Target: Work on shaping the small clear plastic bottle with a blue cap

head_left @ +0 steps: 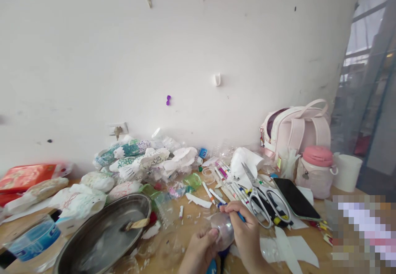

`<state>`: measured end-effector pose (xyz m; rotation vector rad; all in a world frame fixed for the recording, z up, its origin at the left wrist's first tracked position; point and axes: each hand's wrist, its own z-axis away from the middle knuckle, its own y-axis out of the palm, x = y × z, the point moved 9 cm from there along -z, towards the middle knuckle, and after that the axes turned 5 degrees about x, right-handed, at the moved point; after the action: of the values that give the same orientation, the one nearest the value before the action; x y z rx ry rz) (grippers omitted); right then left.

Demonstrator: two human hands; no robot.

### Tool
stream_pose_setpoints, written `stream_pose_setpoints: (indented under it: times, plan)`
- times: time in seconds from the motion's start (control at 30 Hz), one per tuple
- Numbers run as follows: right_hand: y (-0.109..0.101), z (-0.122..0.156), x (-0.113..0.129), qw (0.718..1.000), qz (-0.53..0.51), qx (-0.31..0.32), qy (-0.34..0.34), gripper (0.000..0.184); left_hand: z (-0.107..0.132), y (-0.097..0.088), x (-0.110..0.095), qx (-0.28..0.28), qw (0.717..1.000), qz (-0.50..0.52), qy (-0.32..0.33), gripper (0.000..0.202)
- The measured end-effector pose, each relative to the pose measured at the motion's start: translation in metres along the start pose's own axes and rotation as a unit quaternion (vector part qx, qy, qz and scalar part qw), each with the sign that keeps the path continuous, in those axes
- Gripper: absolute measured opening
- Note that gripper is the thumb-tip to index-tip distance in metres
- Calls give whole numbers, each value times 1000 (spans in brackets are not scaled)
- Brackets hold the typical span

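Two hands work close together above the wooden table (189, 224). Left hand (202, 246): closed around the lower left of a rounded, clear plastic piece (224, 227), thumb pressed on its near face. Right hand (246, 229): narrow grip on a blue pen-like tool (241, 216), fingers at the upper right edge of the plastic piece. From where I stand I cannot tell whether the tool's tip touches the plastic.

Just beyond the hands: loose markers (241, 195) and a torn white paper strip (199, 201). Just right of the right hand: grey-handled scissors (258, 189), blades parted and pointing away from the person. Next outward on that side: a dark-screened phone (295, 199), lying flat.

Left of the left hand: an oval metal basin (102, 235), with a pale-ended stick (137, 223) resting in it. Farther left: a container with a blue label (38, 241).

Far beyond the hands, to the left: paper-covered forms with coloured markings (130, 152), piled near the wall. Far beyond, to the right: a pale pink backpack (301, 127), a pink-lidded jar (315, 179) and a white cup (348, 173).
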<state>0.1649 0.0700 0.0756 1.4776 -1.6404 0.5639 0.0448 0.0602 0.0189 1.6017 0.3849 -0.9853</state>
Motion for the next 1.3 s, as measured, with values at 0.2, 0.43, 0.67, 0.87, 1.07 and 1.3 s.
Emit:
stream_pose_setpoints:
  times: [0.2, 0.43, 0.67, 0.87, 1.07, 1.3]
  plan:
    - [0, 2, -4, 1000, 18, 12, 10, 18, -1, -5, 3, -22, 999, 35, 6, 17]
    - [15, 18, -29, 990, -119, -41, 67, 45, -2, -23, -1, -87, 995, 53, 19, 20]
    - [42, 34, -39, 984, -140, 52, 93, 56, 2, -24, -12, -112, 992, 48, 38, 15]
    - [37, 33, -41, 987, -115, 67, 89, 59, -2, -17, -11, -76, 996, 34, 30, 22]
    - [36, 33, -42, 988, -122, 29, 91, 59, -3, -16, -12, -66, 997, 21, 27, 25]
    - [36, 31, -40, 987, -121, 33, 99, 55, -8, -15, -10, -39, 999, 32, 21, 27]
